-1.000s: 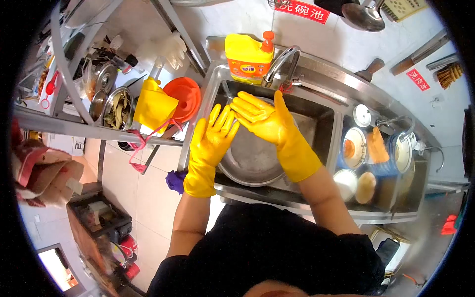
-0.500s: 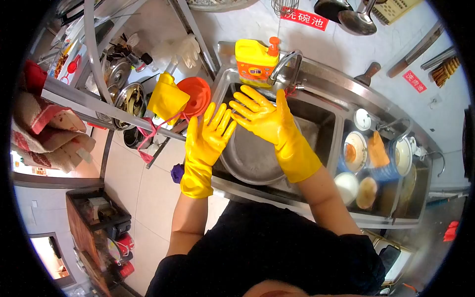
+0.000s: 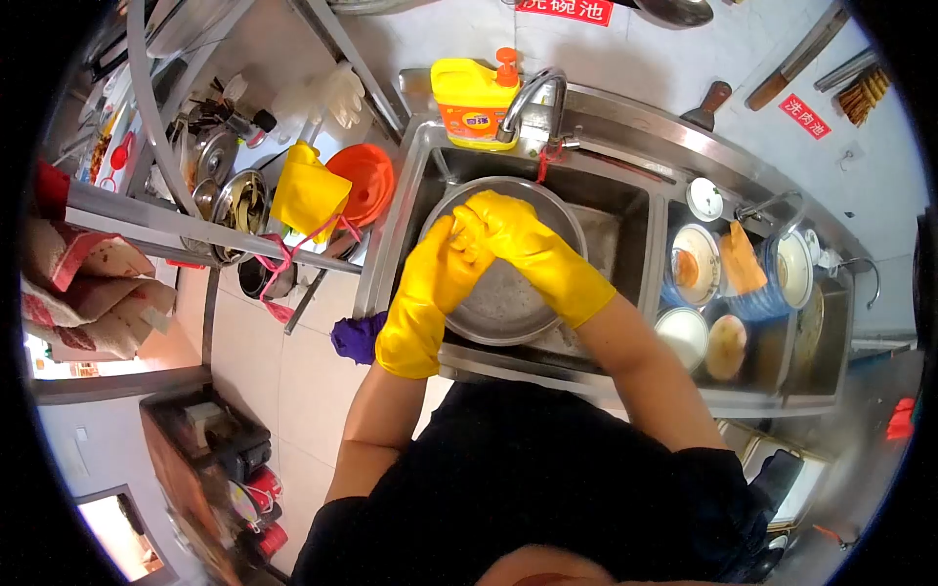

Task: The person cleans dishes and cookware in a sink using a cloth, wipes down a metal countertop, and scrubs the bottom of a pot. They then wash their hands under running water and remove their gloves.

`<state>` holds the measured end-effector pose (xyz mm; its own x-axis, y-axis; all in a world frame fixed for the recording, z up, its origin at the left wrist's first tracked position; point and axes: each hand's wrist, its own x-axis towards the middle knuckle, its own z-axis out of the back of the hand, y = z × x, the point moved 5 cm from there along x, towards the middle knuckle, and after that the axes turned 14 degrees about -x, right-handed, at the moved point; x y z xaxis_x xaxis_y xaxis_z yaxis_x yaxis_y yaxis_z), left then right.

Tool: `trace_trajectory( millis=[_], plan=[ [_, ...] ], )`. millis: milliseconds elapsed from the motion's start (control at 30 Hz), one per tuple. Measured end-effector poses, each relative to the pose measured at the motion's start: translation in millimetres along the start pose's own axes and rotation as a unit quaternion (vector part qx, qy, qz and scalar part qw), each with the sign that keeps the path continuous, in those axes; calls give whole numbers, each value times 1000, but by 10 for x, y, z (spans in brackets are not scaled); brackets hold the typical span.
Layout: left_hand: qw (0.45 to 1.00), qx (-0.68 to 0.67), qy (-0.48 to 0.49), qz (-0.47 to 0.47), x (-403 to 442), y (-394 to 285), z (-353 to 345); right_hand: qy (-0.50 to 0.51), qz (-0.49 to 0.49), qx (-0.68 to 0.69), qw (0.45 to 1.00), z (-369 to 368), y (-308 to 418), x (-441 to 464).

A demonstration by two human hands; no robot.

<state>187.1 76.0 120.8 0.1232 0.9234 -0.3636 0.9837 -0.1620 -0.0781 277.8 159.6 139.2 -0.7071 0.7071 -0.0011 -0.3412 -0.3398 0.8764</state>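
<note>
Both of my hands wear long yellow rubber gloves and meet above a round metal basin [image 3: 493,317] in the sink. My left hand [image 3: 457,262] has its fingers curled inward; what lies inside them, if anything, is hidden. Over those fingers my right hand [image 3: 503,227] is closed, gripping the left rubber glove. The basin sits under the hands, touched by neither as far as I can see. Behind it stand a yellow detergent jug [image 3: 475,107] with an orange pump and a curved metal faucet [image 3: 547,93].
Right of the basin, another sink compartment holds bowls [image 3: 695,264] and an orange cloth [image 3: 743,259]. A yellow cloth [image 3: 305,195] and an orange plastic bowl [image 3: 363,181] are on the left shelf. A purple cloth [image 3: 357,339] hangs at the sink's left edge.
My hands were apart with fingers spread and palms showing. Now they have come together, the right closed over the left's fingers. The camera view has shifted slightly.
</note>
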Motion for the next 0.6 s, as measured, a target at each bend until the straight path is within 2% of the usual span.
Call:
trace_trajectory(
  millis=[67, 100, 133, 200, 233, 333, 433, 533, 600],
  plan=[
    [1000, 19, -24, 0, 44, 164, 26, 45, -53, 31, 997, -17, -111, -105],
    [999, 27, -37, 1, 41, 241, 39, 25, -44, -64, 997, 14, -150, -149],
    [998, 54, 6, 3, 12, 323, -1, 4, -39, -158, 987, 45, -190, -194],
    [990, 107, 93, 6, -75, 452, -96, 11, -54, -242, 969, 24, -341, -237],
    [986, 111, 116, 34, -32, 475, 49, -36, -25, -276, 960, -5, -382, -271],
    [985, 120, 100, 71, 107, 585, 426, 31, -66, -186, 980, -80, -543, -405],
    [986, 95, 114, 76, -68, 577, 387, -158, 44, -238, 957, -228, -722, -499],
    [985, 109, 119, 67, -244, 578, 197, -215, 100, -243, 941, -262, -669, -567],
    [988, 95, 89, 82, -330, 575, 60, -190, 39, -201, 960, -229, -644, -588]
  ],
)
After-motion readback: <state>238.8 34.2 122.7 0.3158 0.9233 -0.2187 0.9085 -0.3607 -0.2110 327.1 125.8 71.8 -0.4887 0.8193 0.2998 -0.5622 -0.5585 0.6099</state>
